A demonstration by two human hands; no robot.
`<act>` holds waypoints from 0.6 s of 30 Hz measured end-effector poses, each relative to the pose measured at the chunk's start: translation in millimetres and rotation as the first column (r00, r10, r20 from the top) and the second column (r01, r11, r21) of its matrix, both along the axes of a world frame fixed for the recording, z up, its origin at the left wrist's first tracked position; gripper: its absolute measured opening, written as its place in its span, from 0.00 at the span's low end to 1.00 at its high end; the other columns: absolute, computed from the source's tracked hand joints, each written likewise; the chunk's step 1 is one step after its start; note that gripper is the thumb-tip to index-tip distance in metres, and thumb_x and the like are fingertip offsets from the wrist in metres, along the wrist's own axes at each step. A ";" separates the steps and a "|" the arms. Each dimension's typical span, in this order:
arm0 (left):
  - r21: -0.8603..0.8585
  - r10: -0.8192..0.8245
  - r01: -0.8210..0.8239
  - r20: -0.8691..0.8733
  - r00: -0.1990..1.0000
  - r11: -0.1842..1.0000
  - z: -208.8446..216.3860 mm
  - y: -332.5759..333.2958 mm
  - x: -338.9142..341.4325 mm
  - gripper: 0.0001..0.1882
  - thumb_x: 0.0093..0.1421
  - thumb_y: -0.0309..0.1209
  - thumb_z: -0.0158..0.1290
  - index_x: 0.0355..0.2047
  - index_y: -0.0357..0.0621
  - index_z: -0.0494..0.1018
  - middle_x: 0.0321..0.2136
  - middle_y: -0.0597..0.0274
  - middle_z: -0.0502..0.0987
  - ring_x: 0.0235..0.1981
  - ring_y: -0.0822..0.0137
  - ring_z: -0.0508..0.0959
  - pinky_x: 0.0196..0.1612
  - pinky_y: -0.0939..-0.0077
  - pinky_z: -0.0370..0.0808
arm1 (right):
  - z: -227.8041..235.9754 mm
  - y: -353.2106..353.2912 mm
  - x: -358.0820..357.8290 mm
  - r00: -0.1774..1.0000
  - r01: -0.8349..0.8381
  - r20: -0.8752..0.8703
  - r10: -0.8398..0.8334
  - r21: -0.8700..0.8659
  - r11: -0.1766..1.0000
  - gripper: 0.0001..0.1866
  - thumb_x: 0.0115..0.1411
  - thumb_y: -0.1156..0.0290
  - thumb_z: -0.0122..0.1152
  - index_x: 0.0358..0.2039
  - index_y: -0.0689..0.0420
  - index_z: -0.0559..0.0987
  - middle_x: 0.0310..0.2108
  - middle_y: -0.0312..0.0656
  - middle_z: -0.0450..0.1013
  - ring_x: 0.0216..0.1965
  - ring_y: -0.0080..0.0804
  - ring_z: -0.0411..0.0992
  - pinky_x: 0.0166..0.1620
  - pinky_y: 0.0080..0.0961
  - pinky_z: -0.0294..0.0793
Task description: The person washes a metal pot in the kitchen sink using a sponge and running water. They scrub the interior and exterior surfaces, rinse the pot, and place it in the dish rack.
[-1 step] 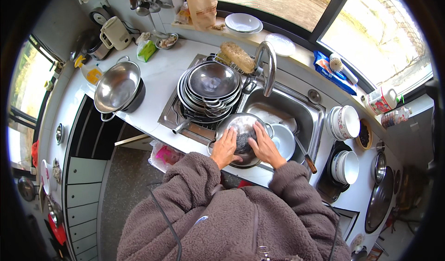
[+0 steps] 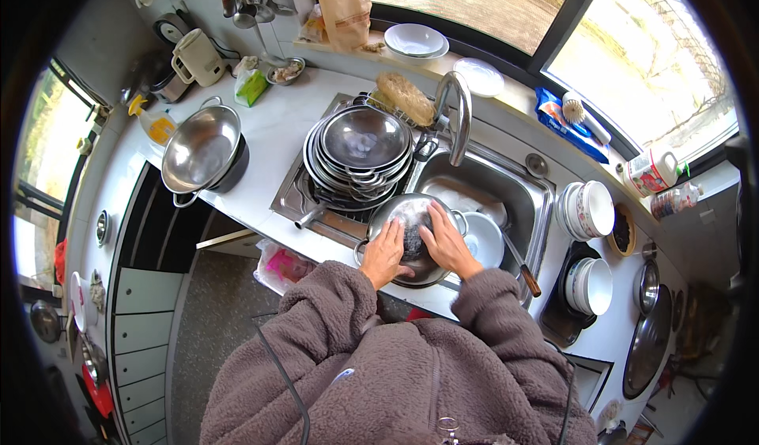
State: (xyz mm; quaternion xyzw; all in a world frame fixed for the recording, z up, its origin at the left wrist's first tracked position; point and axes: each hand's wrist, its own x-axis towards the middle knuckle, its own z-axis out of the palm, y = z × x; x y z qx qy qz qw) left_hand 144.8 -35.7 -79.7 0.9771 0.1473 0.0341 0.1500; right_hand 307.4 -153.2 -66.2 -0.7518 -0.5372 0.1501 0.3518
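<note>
A round stainless steel pot with two side handles lies at the sink's front edge, its surface streaked with whitish suds. Flat against its left side rests my left hand, fingers stretched and thumb pointing right. My right hand lies on the upper right of the pot with its fingers extended. Between the hands is a dark grey, rough-looking patch; I cannot tell whether it is a scouring pad or the pot's blackened surface. A pale bowl sits in the sink right beside the pot.
Stacked metal bowls and pans stand on the drainboard to the left. Overhead curves a faucet. A wooden-handled utensil leans across the sink's right rim. White bowls stand further right; a steel wok is at left.
My right hand has slid slightly up and to the left on the pot. My left hand has stayed in place.
</note>
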 end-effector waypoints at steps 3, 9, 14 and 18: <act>-0.063 0.051 -0.051 0.002 0.999 0.997 -5.5 -1.8 -2.3 0.62 0.37 0.55 0.70 0.62 0.23 0.57 0.63 0.37 0.61 0.66 0.45 0.60 0.68 0.63 0.60 | -7.8 33.1 -3.6 0.998 -0.050 -0.023 0.050 0.003 0.999 0.30 0.65 0.56 0.54 0.59 0.67 0.66 0.61 0.62 0.63 0.62 0.57 0.63 0.62 0.39 0.65; -0.009 0.014 -0.014 0.051 0.999 1.000 -12.2 -0.1 -3.2 0.60 0.37 0.52 0.71 0.62 0.24 0.58 0.64 0.36 0.59 0.68 0.45 0.59 0.69 0.63 0.58 | 9.7 -23.7 -0.8 0.974 -0.213 0.036 0.222 -0.171 0.962 0.30 0.61 0.58 0.60 0.59 0.62 0.68 0.60 0.56 0.65 0.58 0.55 0.68 0.58 0.40 0.70; -0.152 0.063 -0.048 0.096 0.993 0.987 -1.7 -6.1 -3.4 0.61 0.37 0.48 0.73 0.68 0.39 0.53 0.63 0.36 0.61 0.65 0.39 0.60 0.67 0.59 0.61 | -8.2 8.5 2.6 0.987 -0.013 0.158 0.018 -0.036 0.999 0.31 0.60 0.63 0.59 0.60 0.68 0.66 0.61 0.59 0.64 0.62 0.55 0.63 0.64 0.39 0.63; 0.010 0.052 -0.053 0.129 0.990 0.999 11.5 -15.6 -11.7 0.60 0.39 0.48 0.72 0.69 0.49 0.52 0.65 0.40 0.56 0.68 0.37 0.55 0.69 0.48 0.52 | -21.0 13.4 -14.2 0.982 -0.030 0.188 0.029 0.000 1.000 0.31 0.58 0.66 0.60 0.60 0.67 0.67 0.61 0.56 0.64 0.61 0.52 0.64 0.64 0.38 0.63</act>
